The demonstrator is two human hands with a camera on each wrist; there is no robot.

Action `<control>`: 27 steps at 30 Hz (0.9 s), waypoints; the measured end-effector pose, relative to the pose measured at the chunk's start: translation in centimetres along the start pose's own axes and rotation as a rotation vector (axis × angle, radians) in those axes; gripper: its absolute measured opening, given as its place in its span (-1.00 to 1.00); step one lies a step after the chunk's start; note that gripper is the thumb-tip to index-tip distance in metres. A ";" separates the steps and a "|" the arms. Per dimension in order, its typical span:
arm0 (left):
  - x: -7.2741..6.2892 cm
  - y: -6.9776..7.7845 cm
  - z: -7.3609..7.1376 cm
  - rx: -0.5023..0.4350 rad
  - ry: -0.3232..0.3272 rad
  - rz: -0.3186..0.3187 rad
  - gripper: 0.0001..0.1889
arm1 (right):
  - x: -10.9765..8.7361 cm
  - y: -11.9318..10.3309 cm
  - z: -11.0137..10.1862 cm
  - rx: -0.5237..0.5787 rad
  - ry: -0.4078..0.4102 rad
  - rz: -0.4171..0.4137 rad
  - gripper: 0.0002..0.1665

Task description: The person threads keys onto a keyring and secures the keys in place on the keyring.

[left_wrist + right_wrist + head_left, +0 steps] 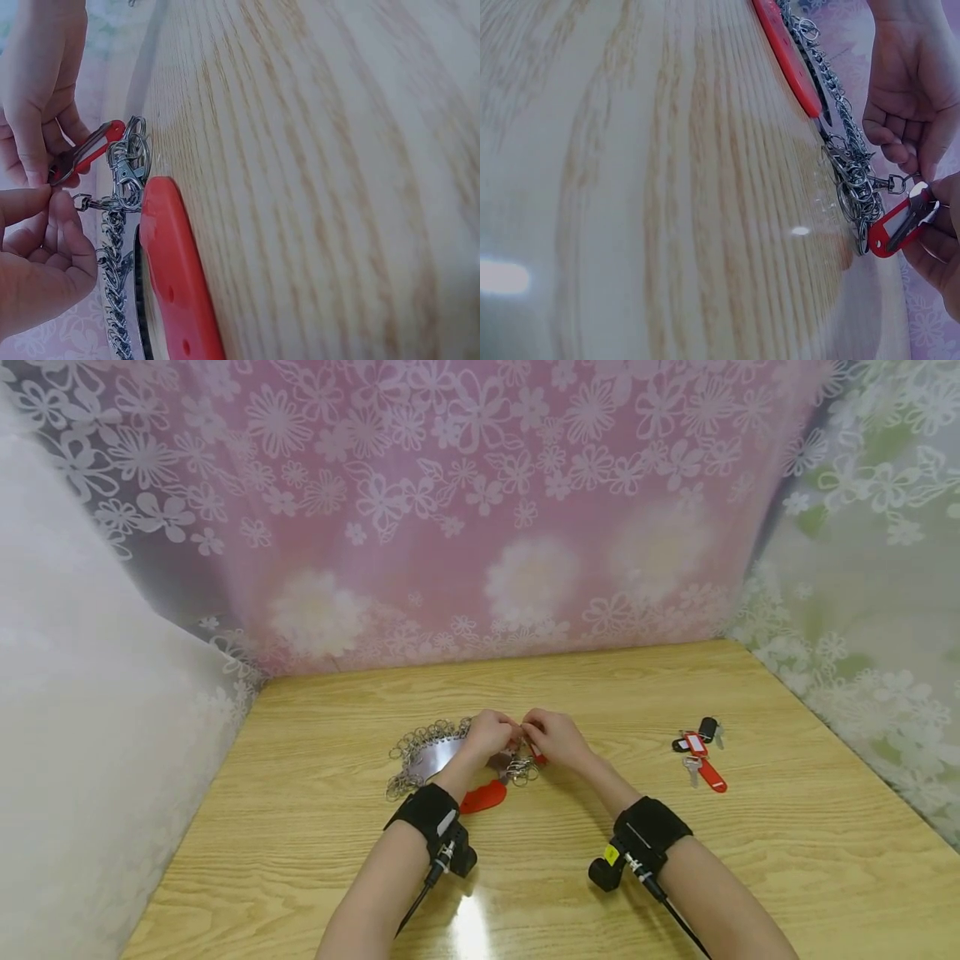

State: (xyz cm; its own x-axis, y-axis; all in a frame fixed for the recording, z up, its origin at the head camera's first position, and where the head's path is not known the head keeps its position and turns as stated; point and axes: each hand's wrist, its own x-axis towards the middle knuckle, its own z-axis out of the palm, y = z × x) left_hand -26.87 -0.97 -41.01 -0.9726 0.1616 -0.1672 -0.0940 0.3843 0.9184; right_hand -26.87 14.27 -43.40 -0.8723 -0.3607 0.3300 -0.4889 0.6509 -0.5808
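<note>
My left hand (491, 732) pinches a small metal ring at the end of a swivel clasp (891, 184). Close beside it, my right hand (558, 739) grips a red key tag (883, 241) with a white label and a silver key (922, 204). The fingertips of both hands meet around the ring; whether the tag's ring is joined to it is hidden. Beneath the hands lies a shiny metal plate (433, 760) edged with many key rings (405, 747). A red handle (483, 797) sits at its near side. More rings and clasps (129, 169) bunch at the right end.
Red and black key tags (696, 743) with keys (693, 770) lie on the right side of the wooden table (315, 860). Flowered cloth (480, 527) hangs behind the table and along both sides. Each wrist wears a black strap (652, 835) with a camera and cable.
</note>
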 end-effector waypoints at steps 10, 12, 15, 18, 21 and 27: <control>-0.2 0.1 -0.1 -0.046 0.013 -0.032 -0.86 | -0.1 -0.4 -0.3 -0.034 -0.018 -0.062 -0.89; -0.2 -0.1 -0.1 -0.003 0.009 0.004 -0.85 | -0.1 -0.4 -0.3 -0.025 0.000 -0.064 -0.89; -0.2 -0.7 -0.1 0.093 -0.031 0.084 -0.82 | -0.1 -0.1 -0.2 0.014 0.017 -0.023 -0.89; -0.2 -1.3 -0.2 0.193 -0.077 0.171 -0.81 | -0.1 0.4 0.0 0.080 0.011 0.054 -0.87; 0.0 -1.4 -0.2 0.233 -0.095 0.207 -0.82 | 0.0 0.8 0.1 0.130 -0.005 0.107 -0.86; 0.6 -1.1 0.0 0.214 -0.054 0.137 -0.84 | 0.1 0.5 0.0 0.123 -0.010 0.089 -0.89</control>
State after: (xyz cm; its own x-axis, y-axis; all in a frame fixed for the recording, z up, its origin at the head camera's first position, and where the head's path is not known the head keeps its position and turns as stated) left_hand -27.30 -1.28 -42.16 -0.9600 0.2710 -0.0704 0.0904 0.5381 0.8380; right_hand -27.25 14.57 -43.65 -0.9118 -0.3122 0.2666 -0.4064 0.5941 -0.6942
